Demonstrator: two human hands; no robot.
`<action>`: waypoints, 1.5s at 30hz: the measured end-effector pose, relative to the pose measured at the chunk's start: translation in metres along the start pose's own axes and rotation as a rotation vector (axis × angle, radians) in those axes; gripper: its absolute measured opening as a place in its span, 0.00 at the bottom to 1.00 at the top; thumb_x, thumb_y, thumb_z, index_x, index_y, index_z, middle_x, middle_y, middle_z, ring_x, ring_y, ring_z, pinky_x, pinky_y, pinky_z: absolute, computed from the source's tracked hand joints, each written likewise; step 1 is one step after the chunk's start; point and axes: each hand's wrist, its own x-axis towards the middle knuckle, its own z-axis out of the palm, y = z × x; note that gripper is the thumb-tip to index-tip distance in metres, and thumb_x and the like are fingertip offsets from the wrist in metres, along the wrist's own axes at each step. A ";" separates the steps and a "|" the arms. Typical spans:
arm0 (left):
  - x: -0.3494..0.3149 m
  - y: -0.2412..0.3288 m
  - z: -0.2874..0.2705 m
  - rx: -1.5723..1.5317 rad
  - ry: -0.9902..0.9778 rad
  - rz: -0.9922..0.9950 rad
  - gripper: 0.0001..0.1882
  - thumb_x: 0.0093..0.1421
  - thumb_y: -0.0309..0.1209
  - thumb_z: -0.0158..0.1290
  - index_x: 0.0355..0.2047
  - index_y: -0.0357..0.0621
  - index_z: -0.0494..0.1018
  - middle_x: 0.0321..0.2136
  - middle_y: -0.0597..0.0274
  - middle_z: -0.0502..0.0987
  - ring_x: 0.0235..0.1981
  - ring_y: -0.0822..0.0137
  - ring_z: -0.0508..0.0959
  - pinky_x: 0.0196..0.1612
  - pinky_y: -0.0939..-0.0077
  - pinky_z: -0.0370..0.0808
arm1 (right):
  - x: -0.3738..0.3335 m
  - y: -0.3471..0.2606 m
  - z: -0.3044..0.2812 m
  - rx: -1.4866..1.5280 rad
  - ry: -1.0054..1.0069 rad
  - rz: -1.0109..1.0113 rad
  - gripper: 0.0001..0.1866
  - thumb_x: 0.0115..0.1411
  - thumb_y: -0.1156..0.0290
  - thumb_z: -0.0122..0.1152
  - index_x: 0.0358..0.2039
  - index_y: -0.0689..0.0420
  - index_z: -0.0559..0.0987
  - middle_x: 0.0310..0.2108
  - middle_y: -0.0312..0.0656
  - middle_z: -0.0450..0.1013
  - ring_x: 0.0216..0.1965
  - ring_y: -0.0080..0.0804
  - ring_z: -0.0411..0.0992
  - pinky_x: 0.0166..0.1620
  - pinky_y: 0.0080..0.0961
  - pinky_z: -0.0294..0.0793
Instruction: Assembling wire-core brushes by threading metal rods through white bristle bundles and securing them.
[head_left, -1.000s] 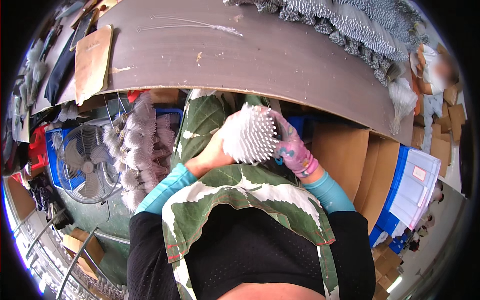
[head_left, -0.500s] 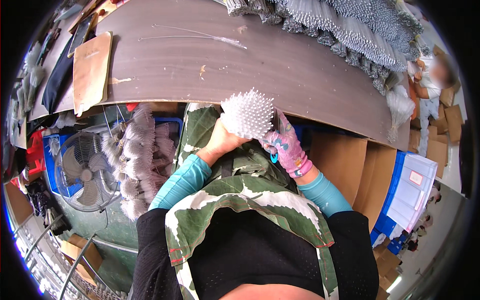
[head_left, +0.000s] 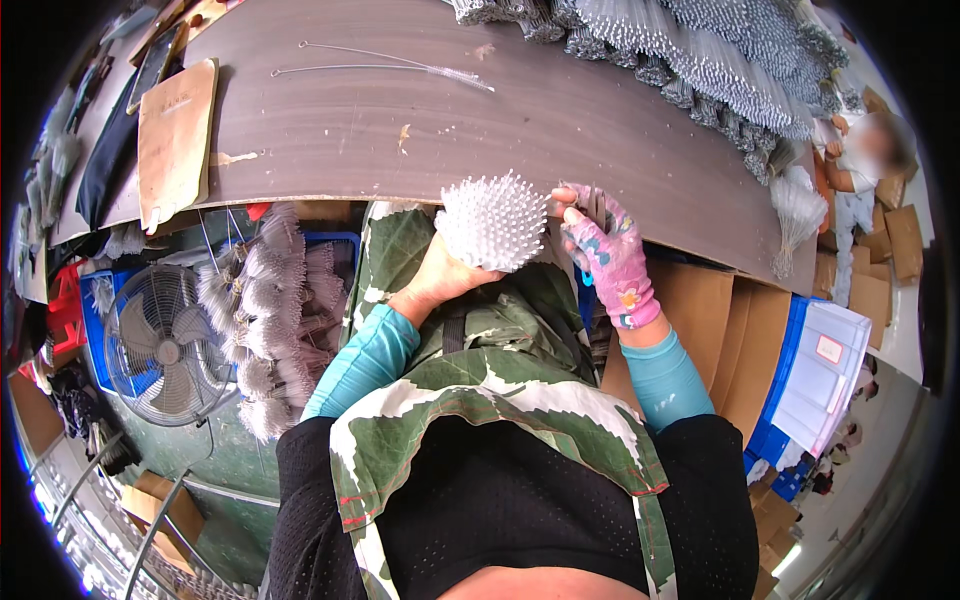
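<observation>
Left hand [head_left: 452,274] grasps a brush bundle [head_left: 492,222] at the near edge of the bench [head_left: 330,130]

In the head view, the bare left hand wraps the brush bundle from below and to the left, thumb lying across its underside. Many white brush tips face up toward the camera. The brush bundle is held up above the lap, and in this view it overlaps the middle of the bench's near edge.

The right hand [head_left: 612,255], in a patterned pink glove that leaves the fingertips bare, is raised just right of the brush bundle. Its fingers are bent around a narrow dark metal tool [head_left: 597,205]; a blue loop [head_left: 588,278] shows beside the palm. Thumb and forefinger come close together, but whether they pinch anything, or touch the brush tips, I cannot tell.

On the bench, two loose brushes [head_left: 462,76] with looped wire handles lie toward the far edge, left of the middle. A pile of wire-handled brushes [head_left: 700,60] covers the far right corner, and a fanned white bunch [head_left: 798,212] lies by the right end. A brown envelope [head_left: 177,145] juts over the near edge at the left.

Below the bench's left part are a caged fan [head_left: 168,350] and stacked white brush bunches [head_left: 275,300]; below its right part, an open cardboard box [head_left: 690,310] adjoins a pale plastic bin [head_left: 822,370]. A co-worker [head_left: 858,178] is beyond the right end.
</observation>
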 end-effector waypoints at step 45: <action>-0.005 0.036 -0.015 -0.341 0.011 -0.203 0.39 0.36 0.30 0.67 0.51 0.38 0.65 0.48 0.58 0.69 0.50 0.64 0.67 0.56 0.70 0.61 | 0.103 -0.007 0.025 0.269 0.025 0.072 0.09 0.58 0.75 0.53 0.40 0.60 0.73 0.28 0.46 0.75 0.21 0.23 0.70 0.16 0.12 0.59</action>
